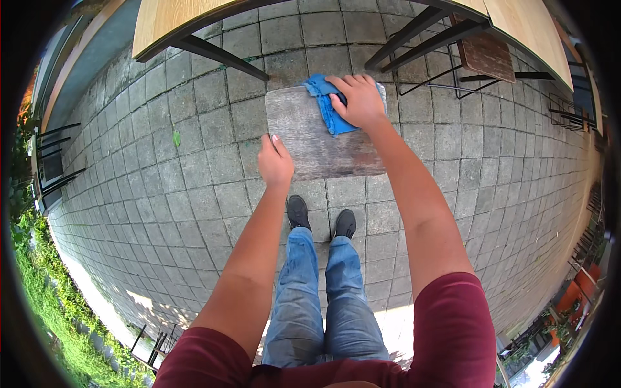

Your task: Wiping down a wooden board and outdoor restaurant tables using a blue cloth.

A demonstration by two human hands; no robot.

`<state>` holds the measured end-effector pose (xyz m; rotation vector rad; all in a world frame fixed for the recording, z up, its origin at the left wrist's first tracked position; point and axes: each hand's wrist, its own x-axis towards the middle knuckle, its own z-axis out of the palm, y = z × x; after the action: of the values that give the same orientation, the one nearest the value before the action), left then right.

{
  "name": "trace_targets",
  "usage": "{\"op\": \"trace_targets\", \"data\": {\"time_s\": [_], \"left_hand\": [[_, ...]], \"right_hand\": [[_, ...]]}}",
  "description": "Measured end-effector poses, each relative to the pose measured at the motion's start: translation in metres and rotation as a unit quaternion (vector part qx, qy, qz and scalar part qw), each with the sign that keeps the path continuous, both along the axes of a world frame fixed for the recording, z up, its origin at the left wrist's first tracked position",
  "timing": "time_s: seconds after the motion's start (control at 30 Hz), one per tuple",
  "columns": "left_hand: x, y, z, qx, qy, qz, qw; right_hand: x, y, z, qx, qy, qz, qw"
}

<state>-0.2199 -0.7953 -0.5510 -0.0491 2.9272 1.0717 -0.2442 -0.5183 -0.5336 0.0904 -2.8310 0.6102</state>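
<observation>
Before me is a weathered wooden stool seat (310, 131) with rounded corners and worn, greyish grain. My left hand (276, 161) grips its left edge near the front corner, thumb on top. At the far right part of the seat, my right hand (360, 99) presses on a folded blue cloth (335, 119) that has a frayed edge. The thumb and fingers are bent over the cloth. The stool's legs are hidden under the seat.
Wooden tables (179, 22) with dark metal legs (225, 58) stand beyond the seat. Another stool (487, 56) is under the right table. Grey paving tiles (194, 208) cover the ground, with a green leaf (176, 137) on the left. Plants (73, 310) border the lower left.
</observation>
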Motion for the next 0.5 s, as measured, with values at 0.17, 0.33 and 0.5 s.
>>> {"op": "trace_targets", "data": {"time_s": [0.17, 0.33, 0.5], "left_hand": [[0.000, 0.005, 0.003, -0.003, -0.035, 0.004, 0.999], [0.000, 0.001, -0.002, -0.014, -0.023, 0.005, 1.000], [0.000, -0.002, -0.003, -0.017, -0.024, 0.009, 1.000]], "right_hand": [[0.023, 0.051, 0.001, -0.024, -0.046, -0.061, 0.997], [0.070, 0.003, -0.002, -0.060, 0.012, -0.205, 0.977], [0.137, -0.035, 0.006, -0.140, -0.115, -0.258, 0.949]]}}
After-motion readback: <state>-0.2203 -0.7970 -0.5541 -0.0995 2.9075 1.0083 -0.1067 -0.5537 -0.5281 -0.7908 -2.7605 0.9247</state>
